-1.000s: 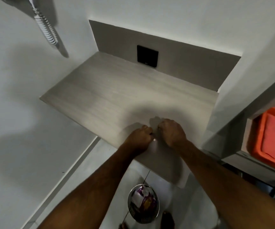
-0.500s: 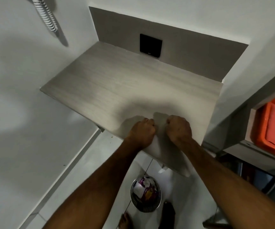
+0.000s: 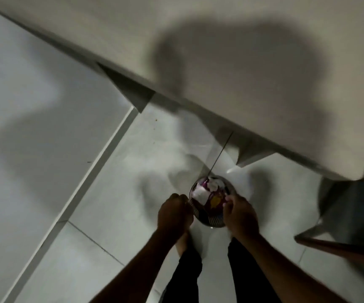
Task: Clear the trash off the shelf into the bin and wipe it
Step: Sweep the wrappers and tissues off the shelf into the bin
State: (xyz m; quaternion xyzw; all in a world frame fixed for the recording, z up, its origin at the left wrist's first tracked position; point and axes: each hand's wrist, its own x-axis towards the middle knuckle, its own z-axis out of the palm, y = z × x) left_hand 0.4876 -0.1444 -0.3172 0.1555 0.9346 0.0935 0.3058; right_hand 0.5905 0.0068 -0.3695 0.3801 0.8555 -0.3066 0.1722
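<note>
Both hands have dropped from the shelf edge to the bin. Left hand (image 3: 174, 212) is fisted, contents not visible; right hand (image 3: 239, 213) curled, fingers bent, grip unclear. Bin (image 3: 209, 219), betw. and just beyond them, holds white paper & purple/yellow wrappers. Shelf (image 3: 231, 62) sits farther out above; chair leg (image 3: 338, 251) to the right.

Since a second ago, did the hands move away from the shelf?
Yes. Both hands, left and right, dropped from the shelf edge down to the bin.
</note>
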